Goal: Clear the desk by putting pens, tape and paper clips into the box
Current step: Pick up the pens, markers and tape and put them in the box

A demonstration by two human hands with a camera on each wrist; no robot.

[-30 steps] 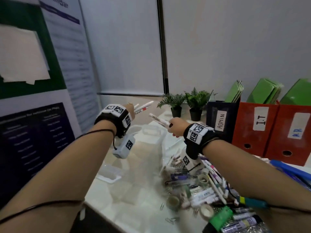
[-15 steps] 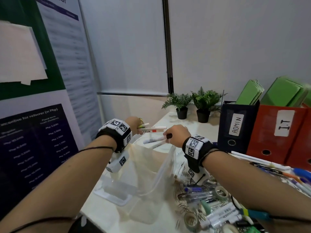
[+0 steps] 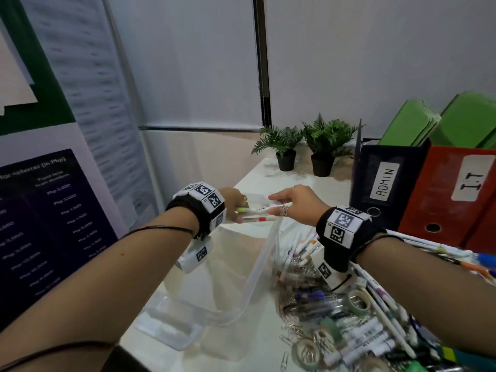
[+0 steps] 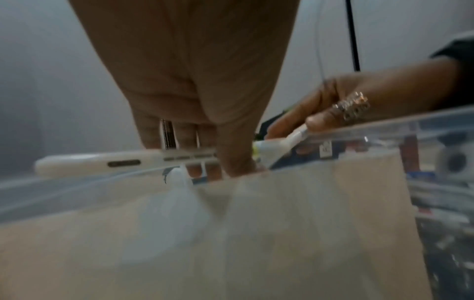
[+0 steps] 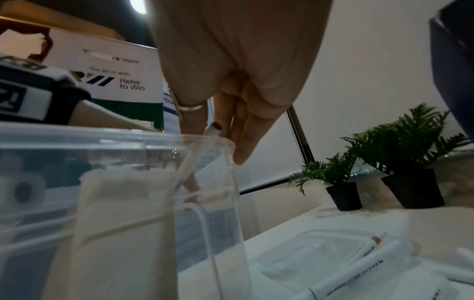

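Two hands: both are hovering over the far end of the clear box [image 3: 257,267], nearly meeting.
Left hand [image 3: 236,201]: fingers are curling round two white pens [image 3: 257,214], holding them level above the box rim.
Right hand [image 3: 298,202]: forefinger is stretching out straight; thumb and a finger are touching the end of a pen, but whether they are pinching it is hard to make out, the wrist views being blurred.
Hidden: the left fingertips are lying behind the pens and the box wall; the box floor is showing only as pale haze through the plastic.
Cut off: the pile [image 3: 346,326] of pens, tape rolls and paper clips, just right of the box, is running out of view at the lower right.
Lid [image 3: 171,328]: is lying flat against the near end of the box.
Beyond the box: two potted plants [image 3: 303,149] are standing at the desk's far edge.
Right of the box: binders marked ADMIN [image 3: 383,183] and I.T [image 3: 456,194] are standing upright behind the pile, green folders above them.
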